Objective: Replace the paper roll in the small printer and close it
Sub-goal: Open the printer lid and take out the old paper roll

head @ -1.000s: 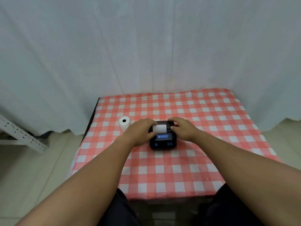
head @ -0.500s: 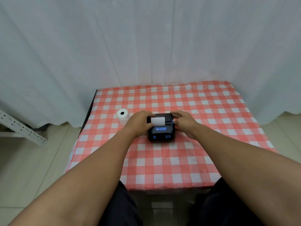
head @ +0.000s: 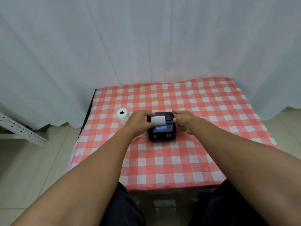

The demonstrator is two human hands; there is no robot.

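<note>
L hand [head: 140,122] grip closed on thermal printer [head: 162,127] left side | R hand [head: 183,120] grip open, fingertips at right edge | paper strip [head: 158,120] out of slot | spare paper roll [head: 122,115] upright, left, on counter [head: 162,160]

Red-and-white checked tablecloth [head: 162,160] covering a table; cloth edge hanging over the near side, left edge lifted enough to expose a dark table edge [head: 88,110]. White curtain [head: 146,38] hanging in vertical folds behind the table, spanning the full width of the view, hem wavy and reaching the floor on both sides. Pale tiled floor [head: 32,160] visible to the left and right of the table, with grout lines showing. White perforated metal rail [head: 21,129] lying at an angle at far left, near the curtain hem. Dark trousers [head: 123,206] at bottom centre, below the near table edge.
</note>
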